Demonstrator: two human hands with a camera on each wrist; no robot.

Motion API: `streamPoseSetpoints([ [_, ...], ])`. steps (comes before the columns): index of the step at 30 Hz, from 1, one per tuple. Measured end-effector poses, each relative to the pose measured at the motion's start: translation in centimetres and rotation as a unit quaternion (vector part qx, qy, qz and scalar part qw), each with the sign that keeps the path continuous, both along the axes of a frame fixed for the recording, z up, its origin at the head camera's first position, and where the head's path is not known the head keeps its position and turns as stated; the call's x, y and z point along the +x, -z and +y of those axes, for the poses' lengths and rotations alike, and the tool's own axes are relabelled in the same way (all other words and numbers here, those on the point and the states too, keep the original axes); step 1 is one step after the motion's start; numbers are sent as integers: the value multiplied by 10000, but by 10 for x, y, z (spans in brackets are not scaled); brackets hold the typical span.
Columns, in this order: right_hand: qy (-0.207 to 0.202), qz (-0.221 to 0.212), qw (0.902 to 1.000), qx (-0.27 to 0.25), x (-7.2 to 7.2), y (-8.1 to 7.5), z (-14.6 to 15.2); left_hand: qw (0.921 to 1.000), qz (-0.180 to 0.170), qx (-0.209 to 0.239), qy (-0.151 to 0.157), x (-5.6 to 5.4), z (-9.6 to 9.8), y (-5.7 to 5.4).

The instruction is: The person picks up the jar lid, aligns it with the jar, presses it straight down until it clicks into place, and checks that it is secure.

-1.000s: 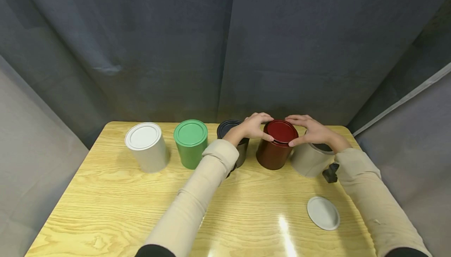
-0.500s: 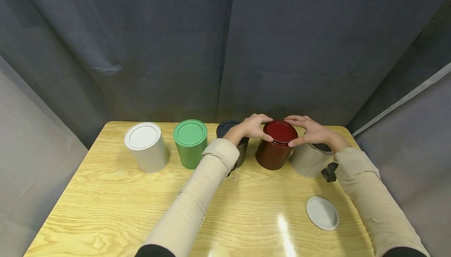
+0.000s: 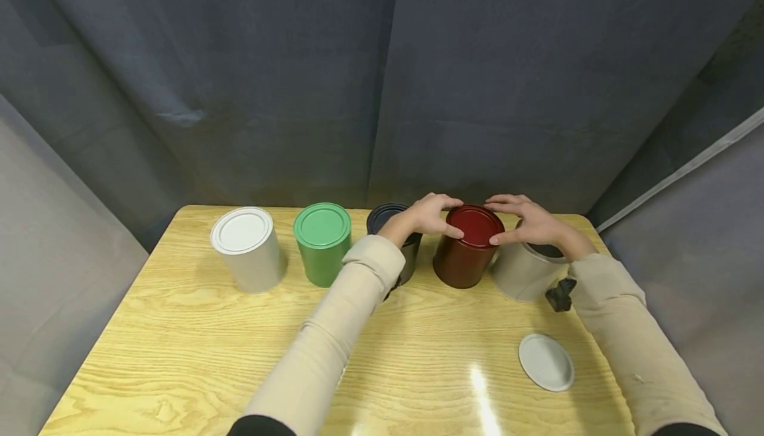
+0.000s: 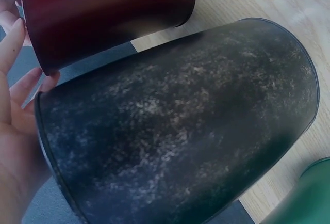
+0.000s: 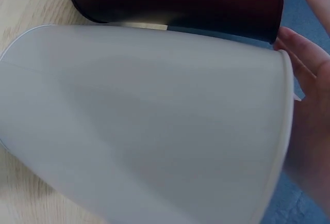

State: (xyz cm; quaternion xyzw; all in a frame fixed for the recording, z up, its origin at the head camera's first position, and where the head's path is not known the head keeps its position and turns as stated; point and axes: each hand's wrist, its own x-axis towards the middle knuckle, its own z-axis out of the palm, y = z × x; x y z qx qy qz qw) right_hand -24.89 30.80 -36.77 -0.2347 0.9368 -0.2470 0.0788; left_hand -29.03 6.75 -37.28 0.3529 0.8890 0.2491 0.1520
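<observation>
Both hands are at the top of a dark red can [image 3: 462, 267], around its red lid [image 3: 476, 225]. My left hand [image 3: 425, 216] has its thumb at the lid's front left edge and fingers behind. On the other side, my right hand [image 3: 528, 223] holds the lid's right edge the same way. The lid sits level on the can's rim. In the left wrist view, fingertips [image 4: 49, 82] touch the red rim past a dark can [image 4: 180, 121]. A whitish can [image 5: 144, 115] covers much of the right wrist view, with fingers [image 5: 304, 48] reaching the red rim behind it.
Left along the wooden table [image 3: 239, 363] stand a lidded white can [image 3: 256, 263], a lidded green can [image 3: 325, 260] and the dark can, partly behind my left arm. A greyish-white lid [image 3: 546, 362] lies at the front right. Dark curtains [image 3: 382, 91] hang behind.
The dark gap under the front edge of the red lid has closed as the lid settled. My right hand has shifted very slightly to the right; the cans have stayed put.
</observation>
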Motion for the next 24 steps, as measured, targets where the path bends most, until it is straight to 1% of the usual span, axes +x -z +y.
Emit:
streamPoseSetpoints([
  [9, 51, 20, 10000, 10, 1, 3, 2, 9999, 102, -6, -51, 1, 2, 2],
  [15, 54, 117, 9999, -5, 0, 6, 3, 9998, 151, -36, -99, 1, 3, 2],
  [21, 12, 184, 9998, 50, 0, 5, 3, 9996, 131, -112, -204, 2, 4, 2],
  [24, -4, 202, 9998, 82, 1, 4, 2, 9996, 141, -116, -201, 2, 5, 2],
])
